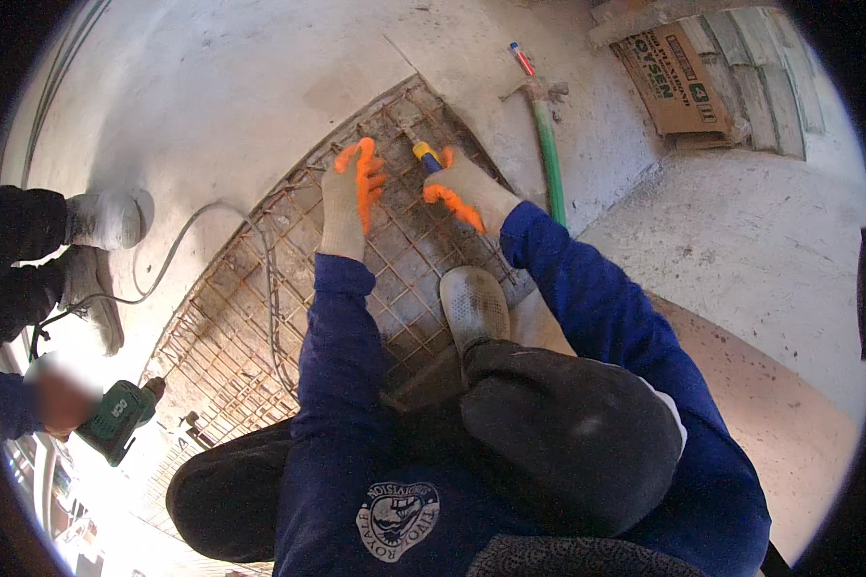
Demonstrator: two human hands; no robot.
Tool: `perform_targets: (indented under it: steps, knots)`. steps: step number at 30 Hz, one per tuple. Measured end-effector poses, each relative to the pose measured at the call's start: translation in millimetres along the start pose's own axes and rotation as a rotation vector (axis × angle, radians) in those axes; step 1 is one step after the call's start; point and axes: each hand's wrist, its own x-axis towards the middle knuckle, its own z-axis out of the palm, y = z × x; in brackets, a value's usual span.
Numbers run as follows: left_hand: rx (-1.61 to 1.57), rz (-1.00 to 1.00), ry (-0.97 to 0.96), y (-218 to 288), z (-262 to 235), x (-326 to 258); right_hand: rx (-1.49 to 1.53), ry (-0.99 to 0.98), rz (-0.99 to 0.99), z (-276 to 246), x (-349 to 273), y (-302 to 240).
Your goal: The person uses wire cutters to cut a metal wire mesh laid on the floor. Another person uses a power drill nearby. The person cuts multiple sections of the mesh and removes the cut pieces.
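Observation:
Both my hands wear off-white knitted gloves with orange-coated palms and fingers. My left hand (354,192) is over the rusty steel bar mesh (394,277), its fingers curled inward; whatever they may grip is hidden. To its right, my right hand (467,190) is closed around a hand tool with a blue-and-yellow handle (428,157). The tool points up and left toward the mesh's far end, and its tip is too small to make out. The mesh covers a curved, dirt-coloured recess in the pale concrete floor.
My shoe (474,303) rests on the mesh. Right of it lie a green hose (548,159), a red-and-blue marker-like stick (522,60) and a cardboard piece (672,82) beside stacked slabs. At left, another person's hand (63,396) holds a green power drill (115,420); a cable (178,240) crosses the mesh.

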Motion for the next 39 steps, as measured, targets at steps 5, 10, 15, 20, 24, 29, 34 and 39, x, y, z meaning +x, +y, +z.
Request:
perform_targets:
  steps: [5,10,15,20,24,29,34,39]
  knots:
    - [0.333,0.260,-0.001,26.2,11.3,14.2,0.775,-0.237,0.214,10.1,-6.3,19.8]
    - [0.362,-0.039,-0.050,29.9,34.2,11.8,1.306,-0.563,0.298,7.7,3.3,29.2]
    - [0.322,-0.086,0.063,-2.0,50.0,6.0,1.529,-0.692,0.204,9.1,12.3,29.9]
    - [0.111,-0.183,-0.076,-23.6,40.6,12.6,1.498,-0.733,0.257,3.5,10.8,25.0]
    - [-0.404,-0.289,-0.343,-42.6,52.6,21.7,1.359,-0.712,0.323,-14.1,19.3,36.4]
    - [-0.733,-0.283,-0.489,-63.9,68.9,26.2,0.612,-0.547,-0.029,-30.1,39.8,54.0]
    - [-0.881,-0.239,-0.440,-69.2,71.3,43.4,-0.348,-0.277,-0.408,-35.8,25.6,13.2]
    - [-0.984,-0.272,-0.515,-67.7,81.5,40.6,-1.248,0.161,-0.355,-11.9,-41.9,-31.1]
